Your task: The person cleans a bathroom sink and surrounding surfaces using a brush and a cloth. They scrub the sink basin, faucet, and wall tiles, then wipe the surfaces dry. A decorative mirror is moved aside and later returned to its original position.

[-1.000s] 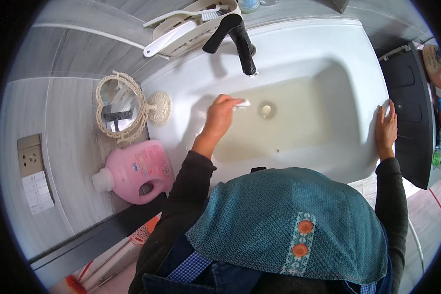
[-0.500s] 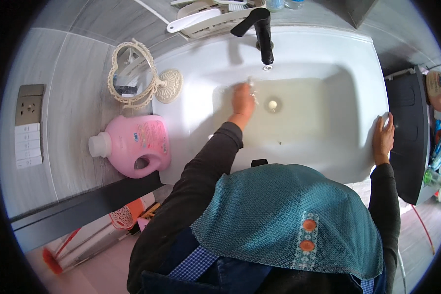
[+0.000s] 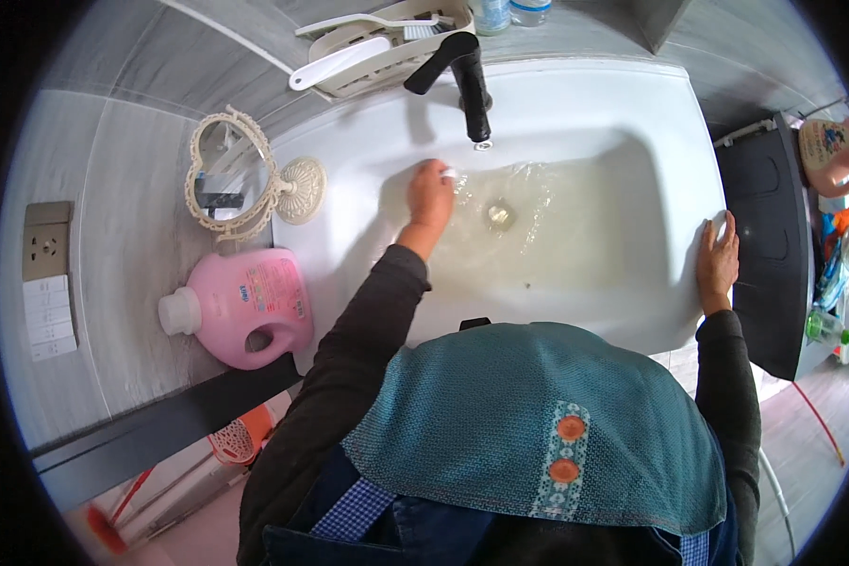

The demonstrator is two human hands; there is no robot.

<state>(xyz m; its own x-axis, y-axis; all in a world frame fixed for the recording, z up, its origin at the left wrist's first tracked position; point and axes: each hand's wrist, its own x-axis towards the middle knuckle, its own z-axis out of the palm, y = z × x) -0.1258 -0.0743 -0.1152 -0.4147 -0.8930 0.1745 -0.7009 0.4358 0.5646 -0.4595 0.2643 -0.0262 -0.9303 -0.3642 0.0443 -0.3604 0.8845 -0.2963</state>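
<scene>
My left hand (image 3: 430, 203) is closed at the left inner wall of the white sink (image 3: 575, 94), just above the cloudy water (image 3: 575, 226). A small white thing (image 3: 450, 173) pokes out at its fingertips; its kind is too small to tell. Ripples spread from there toward the round drain plug (image 3: 500, 215). My right hand (image 3: 719, 259) lies on the sink's right rim, fingers stretched out, holding nothing. Behind the basin stands a black faucet (image 3: 467, 90), its spout over the back edge of the water.
Left of the sink are a cream-framed mirror (image 3: 236, 174) and a pink detergent jug (image 3: 250, 307). A rack (image 3: 377, 61) with brushes sits behind. At the right, a dark cabinet door (image 3: 774, 255) stands beside several bottles. An orange basket (image 3: 241, 439) is low at the left.
My left hand has drawn toward the basin's left wall, and ripples now cross the water around the drain. The whole view has shifted slightly. My right hand stays on the rim.
</scene>
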